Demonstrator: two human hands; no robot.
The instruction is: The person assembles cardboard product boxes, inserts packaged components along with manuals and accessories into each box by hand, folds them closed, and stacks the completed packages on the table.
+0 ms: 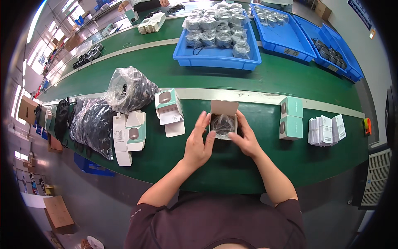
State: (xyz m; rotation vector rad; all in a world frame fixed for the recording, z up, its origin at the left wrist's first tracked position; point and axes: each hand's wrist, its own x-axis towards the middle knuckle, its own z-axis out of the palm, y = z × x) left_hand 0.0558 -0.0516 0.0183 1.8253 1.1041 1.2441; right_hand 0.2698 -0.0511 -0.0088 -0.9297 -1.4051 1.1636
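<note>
In front of me on the green table stands a small open carton (224, 107), its flap raised at the far side. Inside it sits a round dark item wrapped in a clear plastic bag (223, 123). My left hand (197, 145) grips the carton's left side, with the thumb at the near left corner. On the opposite side my right hand (248, 140) holds the carton, its thumb bent in over the near edge by the bag. The undersides of the fingers are hidden.
Left lie flattened cartons (122, 139), an opened mint-and-white carton (168, 108) and plastic bags of dark items (92, 124). Two closed cartons (291, 118) and a stack of folded leaflets (321, 129) stand right. Beyond, blue trays (215, 62) hold bagged round items. Someone's hand (123, 6) shows across the table.
</note>
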